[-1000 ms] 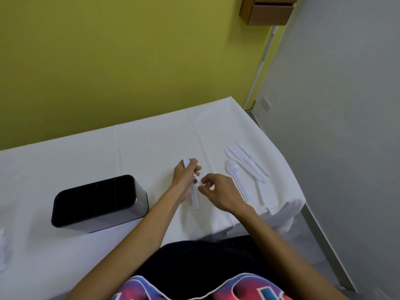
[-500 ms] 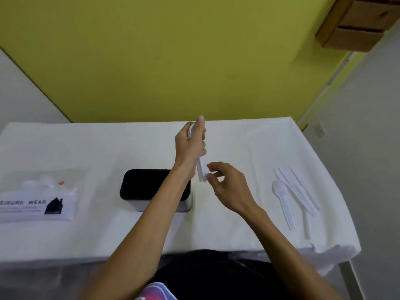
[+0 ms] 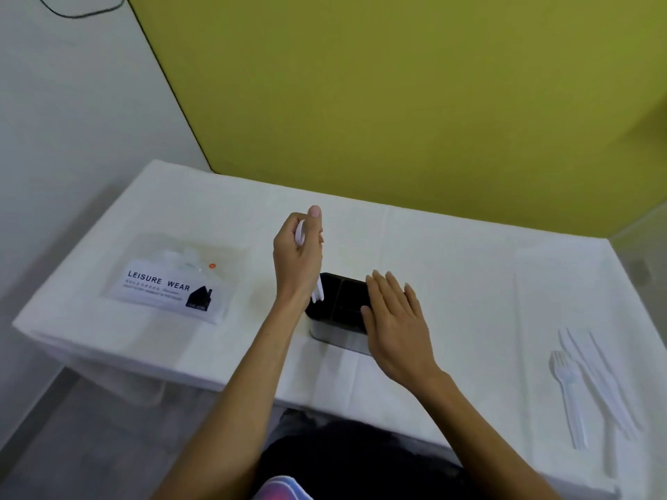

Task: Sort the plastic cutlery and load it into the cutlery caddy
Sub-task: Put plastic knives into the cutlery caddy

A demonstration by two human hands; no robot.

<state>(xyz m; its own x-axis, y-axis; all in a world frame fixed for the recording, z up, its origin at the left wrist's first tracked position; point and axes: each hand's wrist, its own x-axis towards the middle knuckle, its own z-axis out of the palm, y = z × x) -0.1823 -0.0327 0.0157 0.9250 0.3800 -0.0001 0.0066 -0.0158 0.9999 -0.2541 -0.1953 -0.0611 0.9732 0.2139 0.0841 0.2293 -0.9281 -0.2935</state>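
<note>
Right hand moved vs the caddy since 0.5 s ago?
Yes. The right hand went from beside the caddy, at the cutlery, to its right end, fingers straight.

plain room, yellow wall (image 3: pixel 397 102), cloth-covered table (image 3: pixel 469 276)

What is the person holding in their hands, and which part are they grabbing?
The left hand grips white plastic cutlery around its middle. The right hand holds nothing.

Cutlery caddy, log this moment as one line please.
left hand holds white cutlery upright over cutlery caddy | right hand open at caddy's right end | forks and knives lie on table
</note>
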